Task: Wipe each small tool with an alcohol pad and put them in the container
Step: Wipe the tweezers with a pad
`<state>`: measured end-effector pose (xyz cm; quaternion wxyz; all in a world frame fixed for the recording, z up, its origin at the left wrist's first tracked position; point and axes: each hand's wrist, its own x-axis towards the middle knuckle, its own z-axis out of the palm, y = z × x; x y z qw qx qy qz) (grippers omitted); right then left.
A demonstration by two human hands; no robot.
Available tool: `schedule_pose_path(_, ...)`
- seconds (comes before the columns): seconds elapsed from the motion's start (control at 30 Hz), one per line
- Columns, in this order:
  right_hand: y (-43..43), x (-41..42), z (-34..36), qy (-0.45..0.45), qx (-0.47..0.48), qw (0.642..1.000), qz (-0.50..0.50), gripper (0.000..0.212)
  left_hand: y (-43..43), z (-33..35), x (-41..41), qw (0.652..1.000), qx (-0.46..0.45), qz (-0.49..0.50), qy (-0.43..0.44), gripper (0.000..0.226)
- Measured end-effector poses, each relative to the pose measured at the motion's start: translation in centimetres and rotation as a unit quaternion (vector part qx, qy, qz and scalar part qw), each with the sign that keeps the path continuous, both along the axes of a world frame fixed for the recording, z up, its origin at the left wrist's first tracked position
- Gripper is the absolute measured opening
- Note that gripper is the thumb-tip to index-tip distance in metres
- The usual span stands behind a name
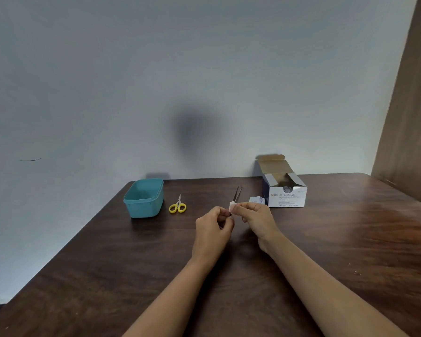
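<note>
Progress: early. Slim dark metal tweezers (237, 193) are mid-wipe, and nothing shows inside the teal plastic tub (144, 210), far left.
Left hand (213, 223): fingers curled, pinching the tweezers' near end, mid-table.
Right hand (255, 216): thumb and fingers pinch the white alcohol pad (232, 205) against the tweezers' shaft.
Left to do: finish the tweezers and put them in the tub. Then the small yellow-handled scissors (178, 206), lying just right of the tub, look not yet wiped.
Count: two tools, one tub, one pad out, one torn wrapper (256, 200), one open white swab box (287, 197), far right.

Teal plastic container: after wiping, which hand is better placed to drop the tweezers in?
Left. The left hand grips the dark metal tweezers and sits nearer the teal container; the right hand pinches the white pad.
</note>
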<state>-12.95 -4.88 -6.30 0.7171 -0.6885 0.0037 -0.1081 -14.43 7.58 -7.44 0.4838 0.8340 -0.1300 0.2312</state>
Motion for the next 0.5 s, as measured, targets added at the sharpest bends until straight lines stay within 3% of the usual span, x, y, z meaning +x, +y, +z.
schedule_pose_path(0.17, 0.08, -0.23, 0.20, 0.002, 0.020, 1.000, -0.004, 0.008, 0.09, 0.01, 0.14, 1.000, -0.029, -0.008, -0.008, 0.009)
schedule_pose_path(0.5, -0.10, -0.05, -0.21, -0.046, -0.085, 0.994, 0.051, 0.021, 0.43, -0.09, 0.01, 1.000, -0.006, -0.016, -0.012, 0.007)
